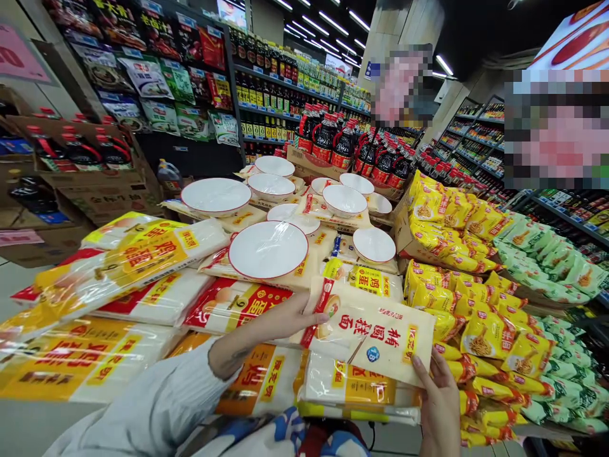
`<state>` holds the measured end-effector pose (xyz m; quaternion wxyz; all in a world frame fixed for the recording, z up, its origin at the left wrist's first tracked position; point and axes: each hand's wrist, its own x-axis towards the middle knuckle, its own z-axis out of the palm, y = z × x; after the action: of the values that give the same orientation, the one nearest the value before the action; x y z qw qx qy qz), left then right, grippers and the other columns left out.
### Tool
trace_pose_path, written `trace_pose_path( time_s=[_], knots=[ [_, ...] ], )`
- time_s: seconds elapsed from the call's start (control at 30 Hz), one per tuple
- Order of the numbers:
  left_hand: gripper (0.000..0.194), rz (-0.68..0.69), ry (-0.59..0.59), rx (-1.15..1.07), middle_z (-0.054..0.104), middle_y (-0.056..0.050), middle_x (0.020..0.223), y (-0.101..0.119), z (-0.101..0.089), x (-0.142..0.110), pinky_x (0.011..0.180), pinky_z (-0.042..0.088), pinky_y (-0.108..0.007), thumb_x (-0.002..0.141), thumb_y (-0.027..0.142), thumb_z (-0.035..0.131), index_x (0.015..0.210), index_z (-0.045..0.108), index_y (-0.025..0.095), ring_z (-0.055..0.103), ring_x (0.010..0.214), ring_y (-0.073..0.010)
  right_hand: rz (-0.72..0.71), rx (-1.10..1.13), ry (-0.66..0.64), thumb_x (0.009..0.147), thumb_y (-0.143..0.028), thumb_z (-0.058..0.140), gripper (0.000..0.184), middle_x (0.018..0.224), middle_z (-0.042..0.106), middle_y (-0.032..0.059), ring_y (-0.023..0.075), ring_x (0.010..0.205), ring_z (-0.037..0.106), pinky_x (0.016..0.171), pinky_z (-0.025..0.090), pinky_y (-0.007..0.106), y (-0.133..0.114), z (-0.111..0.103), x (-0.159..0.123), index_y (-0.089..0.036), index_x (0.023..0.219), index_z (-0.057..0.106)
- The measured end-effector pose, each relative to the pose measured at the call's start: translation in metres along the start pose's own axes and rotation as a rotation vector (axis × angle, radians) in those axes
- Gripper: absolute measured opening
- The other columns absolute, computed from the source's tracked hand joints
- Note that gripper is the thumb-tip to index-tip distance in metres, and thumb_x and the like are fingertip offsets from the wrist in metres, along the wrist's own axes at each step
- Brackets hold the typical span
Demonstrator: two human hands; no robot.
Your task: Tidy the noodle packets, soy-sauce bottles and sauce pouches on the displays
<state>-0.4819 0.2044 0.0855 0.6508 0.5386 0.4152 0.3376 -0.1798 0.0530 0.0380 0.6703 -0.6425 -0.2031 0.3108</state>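
Note:
A cream-coloured pack of dried noodles (380, 327) with red lettering and a blue round mark is held in front of me, tilted, above the stacked packs. My left hand (297, 314) grips its left end, thumb lying over the red strip, other fingers hidden. My right hand (438, 384) closes on the lower right corner, thumb on top. Underneath lie a white and orange noodle pack (349, 381) and a yellow one (371, 279). White red-rimmed bowls stand behind on the packs, the closest a large bowl (269, 249), with a smaller bowl (374, 244) to its right.
More noodle packs (137, 257) are piled at left. Yellow snack bags (480, 336) and green bags (566, 362) fill the right side. Dark bottles with red caps (342, 149) stand in cartons behind. Shelves (271, 79) of bottles line the back. Two areas at upper right are pixelated.

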Motion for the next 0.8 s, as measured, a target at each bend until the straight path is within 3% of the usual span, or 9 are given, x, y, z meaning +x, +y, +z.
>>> trace_pose_path(
  time_s=[0.1,0.17,0.27,0.4,0.5,0.57,0.67,0.73,0.8],
  knots=[
    [0.031,0.004,0.047,-0.015,0.065,0.000,0.062,0.002,0.002,0.007,0.088,0.056,-0.035,0.057,0.028,0.092,0.057,0.062,0.022,0.069,0.096,-0.0313,-0.034,0.027,0.029,0.057,-0.041,0.094,0.085,0.133,0.066,0.0116,0.0313,0.123,0.063,0.083,0.063,0.032,-0.015,0.000,0.004,-0.019,0.132,0.060],
    [0.024,0.023,0.010,-0.137,0.075,-0.005,0.081,0.004,0.007,0.011,0.097,0.053,-0.037,0.062,0.027,0.090,0.077,0.072,0.019,0.068,0.107,-0.0319,-0.065,0.030,0.013,0.059,-0.041,0.093,0.085,0.133,0.066,0.0122,0.0312,0.120,0.064,0.081,0.064,0.032,-0.034,0.003,0.007,-0.019,0.134,0.059],
    [0.046,0.073,0.058,-0.233,0.076,-0.012,0.109,0.018,0.013,0.020,0.106,0.048,-0.043,0.068,0.032,0.088,0.107,0.073,0.014,0.065,0.117,-0.0341,-0.099,0.037,-0.034,0.066,-0.042,0.089,0.081,0.132,0.067,0.0141,0.0300,0.108,0.070,0.072,0.063,0.032,-0.072,0.013,0.009,-0.019,0.137,0.059],
    [0.058,0.127,0.122,-0.406,0.073,-0.015,0.123,0.045,0.020,0.035,0.108,0.048,-0.046,0.074,0.038,0.085,0.123,0.066,0.012,0.065,0.120,-0.0339,-0.193,0.095,-0.218,0.074,-0.045,0.081,0.067,0.135,0.065,0.0108,0.0256,0.108,0.069,0.077,0.061,0.032,-0.115,0.038,0.022,-0.023,0.135,0.063],
    [0.063,0.080,0.076,-0.536,0.071,-0.013,0.127,0.054,0.024,0.034,0.106,0.051,-0.046,0.072,0.032,0.086,0.129,0.062,0.017,0.064,0.122,-0.0329,-0.250,0.098,-0.296,0.073,-0.048,0.079,0.061,0.136,0.065,0.0083,0.0240,0.115,0.066,0.083,0.058,0.031,-0.124,0.059,0.043,-0.024,0.127,0.067],
    [0.065,-0.047,0.048,-0.564,0.072,-0.012,0.126,0.047,0.024,0.024,0.101,0.055,-0.045,0.069,0.028,0.088,0.129,0.062,0.019,0.065,0.122,-0.0340,-0.254,0.031,-0.300,0.072,-0.054,0.078,0.059,0.131,0.068,0.0089,0.0236,0.106,0.069,0.076,0.059,0.030,-0.126,0.066,0.058,-0.023,0.122,0.069],
    [0.061,-0.229,0.069,-0.601,0.075,-0.014,0.118,0.019,0.016,-0.002,0.090,0.062,-0.042,0.065,0.031,0.089,0.120,0.068,0.017,0.069,0.115,-0.0356,-0.184,-0.178,-0.357,0.067,-0.064,0.079,0.061,0.103,0.076,0.0120,0.0205,0.073,0.070,0.056,0.055,0.027,-0.135,0.067,0.072,-0.016,0.104,0.074],
    [0.054,-0.278,0.099,-0.651,0.077,-0.016,0.111,-0.004,0.006,-0.023,0.086,0.063,-0.039,0.062,0.034,0.090,0.108,0.073,0.013,0.070,0.112,-0.0363,-0.091,-0.360,-0.500,0.065,-0.068,0.080,0.064,0.087,0.077,0.0130,0.0189,0.061,0.067,0.050,0.052,0.026,-0.147,0.069,0.076,-0.013,0.096,0.075],
    [0.053,-0.323,0.188,-0.663,0.078,-0.017,0.104,-0.025,-0.007,-0.044,0.083,0.064,-0.040,0.059,0.036,0.091,0.105,0.076,0.013,0.072,0.108,-0.0379,-0.027,-0.467,-0.642,0.069,-0.067,0.079,0.064,0.089,0.077,0.0135,0.0219,0.067,0.071,0.054,0.055,0.027,-0.155,0.082,0.081,-0.015,0.105,0.073]
  ],
)
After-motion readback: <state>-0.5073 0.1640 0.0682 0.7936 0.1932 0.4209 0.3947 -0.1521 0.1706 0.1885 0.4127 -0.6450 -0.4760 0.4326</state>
